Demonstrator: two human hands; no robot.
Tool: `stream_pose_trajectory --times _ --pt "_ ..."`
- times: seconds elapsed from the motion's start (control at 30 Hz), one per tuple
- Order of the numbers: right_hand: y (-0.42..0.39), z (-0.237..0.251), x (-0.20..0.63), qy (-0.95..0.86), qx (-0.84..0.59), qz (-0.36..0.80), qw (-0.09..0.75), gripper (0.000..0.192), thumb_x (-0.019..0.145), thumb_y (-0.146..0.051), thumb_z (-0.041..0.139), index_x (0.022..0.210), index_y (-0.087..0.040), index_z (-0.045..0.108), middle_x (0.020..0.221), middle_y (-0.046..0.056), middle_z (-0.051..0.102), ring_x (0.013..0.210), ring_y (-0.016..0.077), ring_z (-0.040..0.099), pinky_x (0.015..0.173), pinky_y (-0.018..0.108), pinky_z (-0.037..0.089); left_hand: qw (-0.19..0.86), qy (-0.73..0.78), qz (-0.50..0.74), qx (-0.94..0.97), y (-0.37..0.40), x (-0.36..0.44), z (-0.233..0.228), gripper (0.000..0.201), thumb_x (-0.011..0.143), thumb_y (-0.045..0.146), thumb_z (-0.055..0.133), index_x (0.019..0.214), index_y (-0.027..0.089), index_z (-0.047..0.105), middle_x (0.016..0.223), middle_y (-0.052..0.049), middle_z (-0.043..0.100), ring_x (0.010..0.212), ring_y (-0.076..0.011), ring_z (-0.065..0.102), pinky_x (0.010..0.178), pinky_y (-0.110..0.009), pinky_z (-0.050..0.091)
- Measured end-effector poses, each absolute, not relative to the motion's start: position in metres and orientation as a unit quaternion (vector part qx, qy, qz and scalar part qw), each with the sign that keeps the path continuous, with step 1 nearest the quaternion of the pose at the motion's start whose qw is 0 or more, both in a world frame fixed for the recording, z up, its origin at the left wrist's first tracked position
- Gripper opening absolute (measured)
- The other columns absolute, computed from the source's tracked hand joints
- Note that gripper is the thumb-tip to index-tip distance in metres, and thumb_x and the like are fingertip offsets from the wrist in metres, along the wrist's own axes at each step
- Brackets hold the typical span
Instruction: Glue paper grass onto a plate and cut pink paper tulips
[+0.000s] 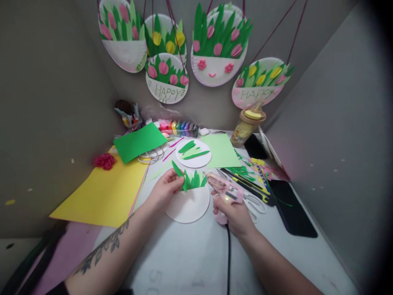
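In my left hand a green paper leaf is pinched, at the left edge of a white paper plate. Several green paper leaves stand in a row along the plate's upper part. My right hand is wrapped round a pink glue gun, its nozzle pointing left towards the right end of the leaf row. Behind the plate, a white disc carries loose cut leaves in dark and light green.
Scissors and black-and-yellow tools lie right of the glue gun, near a dark phone-like slab. A lidded cup stands at the back right. Green and yellow paper lie left. Finished plate baskets hang on the wall.
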State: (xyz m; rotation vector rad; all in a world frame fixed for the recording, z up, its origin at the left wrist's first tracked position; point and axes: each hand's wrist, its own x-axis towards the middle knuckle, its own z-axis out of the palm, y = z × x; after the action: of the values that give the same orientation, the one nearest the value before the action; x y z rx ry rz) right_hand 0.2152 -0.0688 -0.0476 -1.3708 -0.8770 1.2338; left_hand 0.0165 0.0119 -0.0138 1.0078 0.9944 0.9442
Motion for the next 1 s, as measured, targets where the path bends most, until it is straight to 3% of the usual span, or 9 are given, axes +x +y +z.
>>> stream_pose_trajectory --times 0.27,0.37,0.57,0.7,1.0 --pt "-0.075 -0.04 0.204 -0.385 -0.591 0.537 0.463 0.033 0.065 -0.042 0.072 0.085 -0.017 0.064 0.054 -0.002 0.059 0.047 0.0136 0.055 0.044 0.024 0.044 0.692 0.428 0.389 0.432 0.012 0.01 -0.029 0.031 0.071 0.04 0.074 0.086 0.018 0.058 0.072 -0.002 0.067 0.06 -0.0108 0.054 0.051 -0.021 0.03" --pt "-0.076 -0.038 0.201 -0.384 -0.608 0.535 0.442 0.031 0.065 -0.04 0.072 0.082 -0.016 0.066 0.05 -0.002 0.058 0.045 0.0135 0.054 0.044 0.024 0.044 0.692 0.44 0.392 0.417 0.011 0.01 -0.033 0.032 0.073 0.046 0.07 0.08 0.016 0.062 0.073 -0.003 0.064 0.066 -0.0133 0.055 0.057 -0.023 0.034" --pt "-0.082 -0.035 0.196 -0.385 -0.582 0.553 0.455 0.036 0.062 -0.04 0.074 0.089 -0.017 0.067 0.05 -0.003 0.054 0.042 0.0111 0.047 0.039 0.022 0.039 0.736 0.369 0.378 0.424 0.008 0.013 -0.035 0.037 0.075 0.05 0.069 0.069 0.015 0.058 0.062 0.003 0.046 0.054 -0.0085 0.036 0.053 -0.023 0.028" --pt "-0.083 -0.036 0.199 -0.404 -0.55 0.582 0.441 0.038 0.066 -0.04 0.073 0.097 -0.018 0.065 0.052 -0.005 0.05 0.04 0.009 0.043 0.037 0.02 0.035 0.782 0.336 0.354 0.388 0.005 0.017 -0.038 0.034 0.076 0.047 0.069 0.071 0.016 0.057 0.062 0.003 0.044 0.053 -0.008 0.036 0.052 -0.022 0.027" --pt "-0.079 -0.039 0.205 -0.441 -0.548 0.549 0.451 0.023 0.063 -0.029 0.075 0.083 -0.018 0.069 0.057 -0.003 0.055 0.049 0.0117 0.05 0.044 0.022 0.04 0.794 0.337 0.338 0.376 0.001 0.021 -0.04 0.038 0.069 0.05 0.075 0.069 0.016 0.057 0.06 0.003 0.044 0.053 -0.0086 0.036 0.053 -0.023 0.025"
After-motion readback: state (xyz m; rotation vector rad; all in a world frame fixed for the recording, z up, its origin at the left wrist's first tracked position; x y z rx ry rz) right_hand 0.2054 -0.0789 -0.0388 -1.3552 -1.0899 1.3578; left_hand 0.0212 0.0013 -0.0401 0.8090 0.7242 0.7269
